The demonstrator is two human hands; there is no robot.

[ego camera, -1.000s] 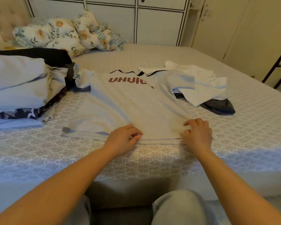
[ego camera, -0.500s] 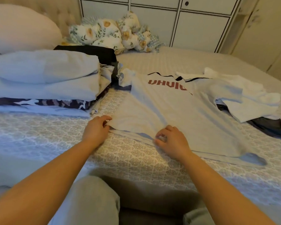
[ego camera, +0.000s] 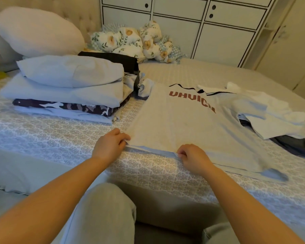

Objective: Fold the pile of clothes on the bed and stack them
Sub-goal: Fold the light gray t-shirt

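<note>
Fingers of the left hand [ego camera: 111, 147] and right hand [ego camera: 194, 158] pinch the near hem of the pale grey lettered cotton T-shirt [ego camera: 187, 124]. Bare patterned bedspread [ego camera: 60, 138] lies leftward, beside the folded clothes stack [ego camera: 67, 90]; the shirt's far edge seemingly overlaps white garments [ego camera: 271, 117].

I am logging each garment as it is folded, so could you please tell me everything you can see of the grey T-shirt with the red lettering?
The grey T-shirt is soft-looking knit with dark red lettering across the chest and a black-trimmed neckline. It lies spread flat on the bed, hem toward the person. The left hand grips its near left corner; the right hand pinches the hem. One sleeve bunches against the folded stack; the other overlaps a white garment.
</note>
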